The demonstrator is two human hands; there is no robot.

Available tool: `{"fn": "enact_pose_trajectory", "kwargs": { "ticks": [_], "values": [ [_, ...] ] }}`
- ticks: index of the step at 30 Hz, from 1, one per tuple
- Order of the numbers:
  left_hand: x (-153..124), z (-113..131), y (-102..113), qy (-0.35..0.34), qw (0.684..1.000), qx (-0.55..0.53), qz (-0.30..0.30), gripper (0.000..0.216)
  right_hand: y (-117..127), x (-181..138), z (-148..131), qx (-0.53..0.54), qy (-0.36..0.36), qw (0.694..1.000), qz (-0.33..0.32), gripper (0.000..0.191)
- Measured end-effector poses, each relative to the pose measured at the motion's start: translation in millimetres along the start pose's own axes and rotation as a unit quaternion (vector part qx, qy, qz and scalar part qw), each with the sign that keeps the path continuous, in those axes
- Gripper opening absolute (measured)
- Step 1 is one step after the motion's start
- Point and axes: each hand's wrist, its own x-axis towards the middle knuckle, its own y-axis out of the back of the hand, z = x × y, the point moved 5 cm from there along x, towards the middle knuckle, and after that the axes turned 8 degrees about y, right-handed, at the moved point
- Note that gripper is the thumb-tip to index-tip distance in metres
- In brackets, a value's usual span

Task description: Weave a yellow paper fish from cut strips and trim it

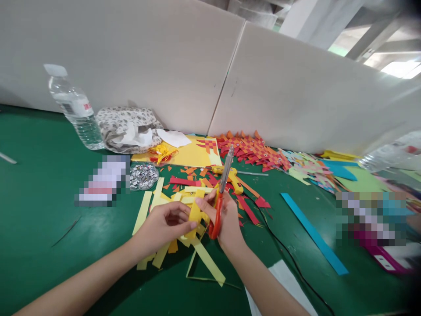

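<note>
My left hand [166, 221] pinches a folded piece of yellow paper strips [195, 211] between thumb and fingers. On its other side, my right hand [229, 221] is closed around orange-handled scissors [214, 224], whose blades point up and away from me. The right thumb also touches the yellow paper. Long pale yellow strips [208, 260] hang below or lie beneath the hands; which ones join the held piece I cannot tell. Behind the scissors lies a yellow glue gun [234, 181], among red and orange paper scraps [248, 210].
A water bottle [76, 112] stands left of a patterned pouch [128, 125]. Googly eyes [144, 176] lie beside a blurred-out rectangle [105, 181]. Woven red-orange paper fish [251, 149] are piled along the white partition [279, 87]. A black cord [283, 248] and blue strip [312, 232] lie rightward.
</note>
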Motion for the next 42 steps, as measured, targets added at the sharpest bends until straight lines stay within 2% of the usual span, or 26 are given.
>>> {"fn": "enact_pose_trajectory", "kwargs": {
  "ticks": [6, 19, 27, 32, 35, 42],
  "values": [
    [0.8, -10.3, -2.4, 0.015, 1.0, 0.006, -0.02, 0.023, 8.6, 5.6, -4.0, 0.027, 0.014, 0.998, 0.062, 0.034],
    [2.1, -8.7, -1.7, 0.056, 0.997, -0.042, -0.018, 0.03, 8.4, 3.6, -8.8, 0.026, 0.027, 0.996, 0.086, 0.035],
    [0.8, -5.5, -0.9, 0.046, 0.998, -0.047, -0.023, 0.032, 7.2, 3.1, -9.7, -0.001, 0.03, 0.997, 0.075, 0.035],
    [-0.9, -0.6, 2.3, 0.048, 0.999, -0.007, 0.0, 0.02, 4.3, 1.9, -8.2, 0.002, 0.03, 0.998, 0.052, 0.035],
    [-0.7, 2.7, 4.0, 0.041, 0.999, 0.001, 0.005, 0.019, 4.1, 0.9, -8.5, -0.006, 0.039, 0.998, 0.049, 0.035],
    [2.2, -4.4, 4.1, 0.065, 0.998, -0.018, -0.005, 0.02, 1.4, -0.1, -9.9, -0.019, 0.035, 0.999, 0.029, 0.036]
  ]
}}
